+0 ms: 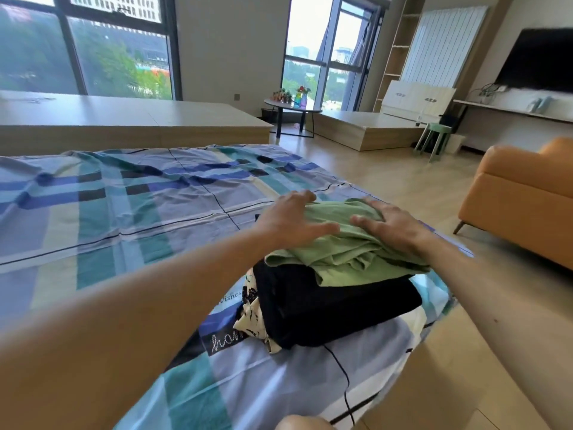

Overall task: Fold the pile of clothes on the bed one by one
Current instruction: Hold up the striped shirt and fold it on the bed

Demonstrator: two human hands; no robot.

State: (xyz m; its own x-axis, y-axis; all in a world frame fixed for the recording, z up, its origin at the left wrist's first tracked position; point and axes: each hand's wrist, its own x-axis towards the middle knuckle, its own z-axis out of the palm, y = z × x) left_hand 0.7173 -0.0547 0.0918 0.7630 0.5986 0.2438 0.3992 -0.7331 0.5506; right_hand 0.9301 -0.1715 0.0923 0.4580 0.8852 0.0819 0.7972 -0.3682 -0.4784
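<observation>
A stack of clothes lies near the right edge of the bed (130, 212), which has a blue, teal and white checked sheet. On top is a folded green garment (350, 252), under it a black garment (328, 302), and a cream garment with black print (251, 318) pokes out at the left. My left hand (291, 218) rests flat on the green garment's left side, fingers spread. My right hand (390, 225) presses flat on its right side, fingers straight.
The bed's right edge runs just past the stack, with wooden floor beyond. An orange sofa (521, 197) stands to the right. A low wooden platform (130, 125), a round table (291, 110) and a green stool (434, 138) are farther back.
</observation>
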